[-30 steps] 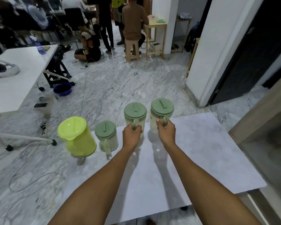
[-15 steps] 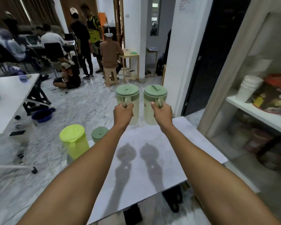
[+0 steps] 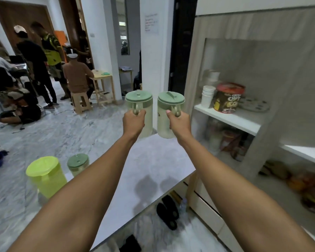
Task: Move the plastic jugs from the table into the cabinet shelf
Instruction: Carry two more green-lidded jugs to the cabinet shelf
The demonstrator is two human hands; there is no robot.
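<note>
Fingers (image 3: 137, 113) of the left hand (image 3: 134, 123) are clenched round the handle of the left pale-green jug (image 3: 144, 113); the right hand (image 3: 179, 122) is clenched the same way on the handle of the right pale-green jug (image 3: 165, 120). Both jugs are upright, lids on, held side by side in the air above the far edge of the desk (image 3: 153, 160), clear of its top — a narrow gap between them.

Two more wait on the left part of the desk: a lime-yellow jug (image 3: 47, 177) and, just beyond it, a small green-lidded jug (image 3: 78, 163).

Step in hand, as I judge it: carrying the first pair across to the cabinet. The cabinet shelf (image 3: 231, 119) stands to the right, at about jug height. It already carries a stack of white cups (image 3: 207, 96), a chocolate cereal tub (image 3: 228, 98) and a flat plate-like item further right.

Next move calls for swinging both arms right and setting the jugs on free shelf space — little shows at the front, so placement must avoid knocking the cups. Two jugs then remain.
</note>
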